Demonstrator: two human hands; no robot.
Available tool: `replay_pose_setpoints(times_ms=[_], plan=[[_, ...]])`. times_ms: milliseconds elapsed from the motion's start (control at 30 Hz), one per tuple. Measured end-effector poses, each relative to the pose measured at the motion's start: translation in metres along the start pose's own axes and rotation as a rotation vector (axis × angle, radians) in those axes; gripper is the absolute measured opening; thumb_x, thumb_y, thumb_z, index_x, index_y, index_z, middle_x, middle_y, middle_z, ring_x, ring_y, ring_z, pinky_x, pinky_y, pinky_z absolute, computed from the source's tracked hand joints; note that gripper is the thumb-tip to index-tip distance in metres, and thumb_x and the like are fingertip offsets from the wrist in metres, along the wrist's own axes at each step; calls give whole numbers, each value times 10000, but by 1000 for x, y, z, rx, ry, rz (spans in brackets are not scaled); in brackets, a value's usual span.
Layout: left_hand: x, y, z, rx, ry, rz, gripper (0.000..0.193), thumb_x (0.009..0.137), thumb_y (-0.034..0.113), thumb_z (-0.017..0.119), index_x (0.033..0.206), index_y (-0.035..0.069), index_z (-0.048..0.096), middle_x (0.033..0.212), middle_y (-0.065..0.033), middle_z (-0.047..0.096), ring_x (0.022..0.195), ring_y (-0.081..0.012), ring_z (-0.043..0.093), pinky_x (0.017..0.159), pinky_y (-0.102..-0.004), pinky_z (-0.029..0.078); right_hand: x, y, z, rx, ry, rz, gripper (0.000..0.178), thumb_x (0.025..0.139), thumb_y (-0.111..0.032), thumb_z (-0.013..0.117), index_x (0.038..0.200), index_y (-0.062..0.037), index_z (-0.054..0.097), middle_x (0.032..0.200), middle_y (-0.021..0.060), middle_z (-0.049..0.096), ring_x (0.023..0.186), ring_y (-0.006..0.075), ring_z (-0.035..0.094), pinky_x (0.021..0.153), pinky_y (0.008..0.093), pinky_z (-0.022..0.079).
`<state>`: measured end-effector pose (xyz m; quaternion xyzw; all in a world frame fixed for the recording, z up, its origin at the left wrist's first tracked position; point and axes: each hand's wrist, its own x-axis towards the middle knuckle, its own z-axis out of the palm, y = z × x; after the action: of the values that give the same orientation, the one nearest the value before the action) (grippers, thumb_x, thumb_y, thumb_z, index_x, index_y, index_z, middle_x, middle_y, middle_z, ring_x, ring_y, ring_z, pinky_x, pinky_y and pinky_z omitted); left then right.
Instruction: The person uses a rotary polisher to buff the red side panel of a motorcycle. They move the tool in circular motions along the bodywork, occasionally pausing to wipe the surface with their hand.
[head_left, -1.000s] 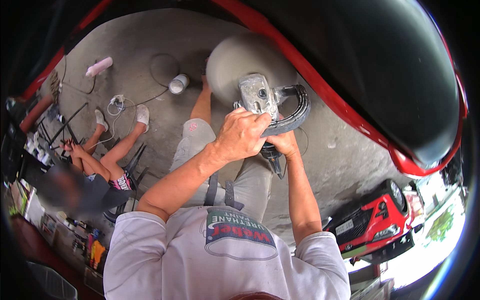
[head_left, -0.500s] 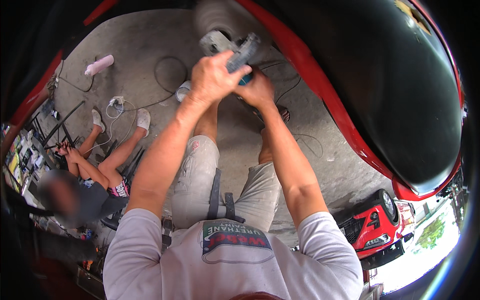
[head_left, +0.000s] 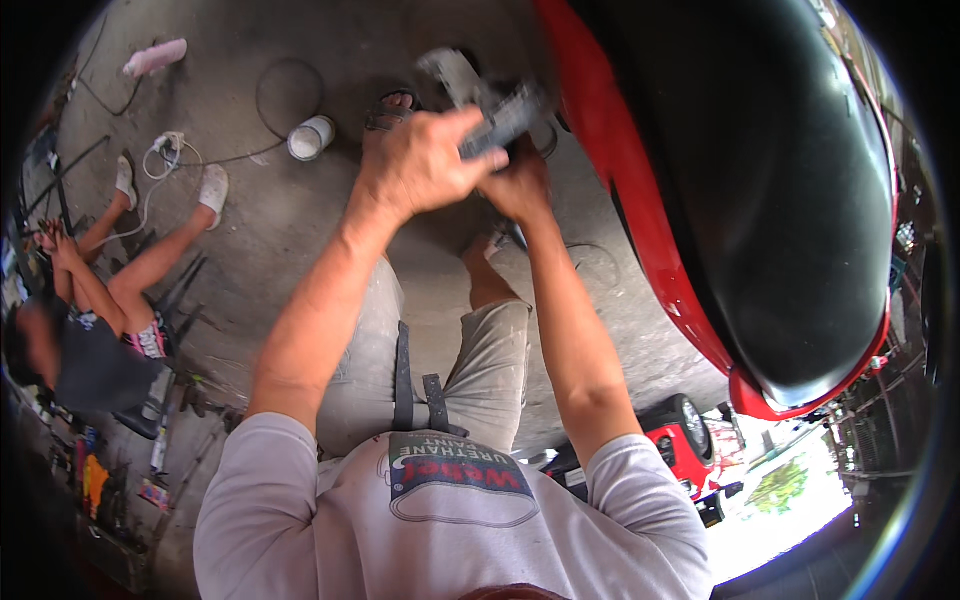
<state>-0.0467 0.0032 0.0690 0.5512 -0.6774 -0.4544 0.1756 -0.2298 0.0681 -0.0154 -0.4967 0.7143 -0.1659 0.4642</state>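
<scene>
Both my hands are closed round a power polisher (head_left: 480, 95) with a silver-grey head and a dark grey body. It is held out ahead of me, beside a large black vehicle panel (head_left: 760, 200) with a red edge (head_left: 640, 235). My left hand (head_left: 425, 165) wraps the near left part of the tool. Lower and to the right, my right hand (head_left: 515, 185) grips its shaded body, partly hidden behind the left. Motion blurs the tool, and its round disc is only a dark smear. Whether the disc touches the red edge I cannot tell.
A white can (head_left: 311, 138) stands on the concrete floor near my sandalled foot. Cables, a power strip (head_left: 172, 145) and a pink bottle (head_left: 156, 57) lie to the left. A person (head_left: 110, 330) sits at far left. A red car (head_left: 680, 440) is behind at right.
My view has shifted, so floor things and the seated person appear farther left. The polisher now sits closer to the red edge, still in both hands. My left foot has come into view.
</scene>
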Motion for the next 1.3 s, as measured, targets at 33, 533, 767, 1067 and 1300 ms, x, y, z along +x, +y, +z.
replay_pose_setpoints(times_ms=[33, 533, 767, 1067, 1300], plan=[[-21, 5, 19, -41, 20, 47, 383, 851, 375, 897, 940, 75, 677, 748, -167, 723, 735, -414, 740, 636, -485, 589, -22, 12, -14, 11, -69, 33, 933, 659, -537, 938, 1393, -46, 637, 1332, 243, 731, 1275, 403, 698, 1055, 480, 564], [-37, 3, 64, -96, 31, -59, 413, 863, 431, 883, 1013, 71, 745, 821, -206, 747, 783, -429, 747, 667, -498, 577, -20, 61, -39, 58, -382, 55, 804, 689, -343, 964, 1378, -53, 668, 1326, 169, 754, 1273, 323, 710, 1058, 422, 559], [-39, 0, 64, -92, 111, -42, 415, 878, 439, 869, 1009, 67, 741, 820, -191, 746, 779, -413, 745, 664, -469, 576, -8, 39, -43, -48, -458, 76, 876, 680, -354, 977, 1423, -53, 623, 1383, 163, 729, 1311, 310, 689, 1075, 436, 544], [-121, 66, 159, -422, 23, -67, 367, 886, 362, 863, 937, 46, 682, 714, -208, 702, 707, -417, 738, 637, -487, 567, -134, 94, -131, -261, -530, 342, 848, 705, -443, 936, 1415, -76, 653, 1356, 157, 751, 1300, 310, 703, 1081, 423, 543], [-100, 49, 185, -456, 148, -142, 397, 894, 367, 863, 938, 12, 691, 814, -232, 722, 793, -443, 742, 680, -498, 571, -107, 117, -137, -198, -560, 364, 841, 700, -288, 969, 1437, -64, 631, 1364, 146, 742, 1284, 296, 705, 1065, 413, 551]])
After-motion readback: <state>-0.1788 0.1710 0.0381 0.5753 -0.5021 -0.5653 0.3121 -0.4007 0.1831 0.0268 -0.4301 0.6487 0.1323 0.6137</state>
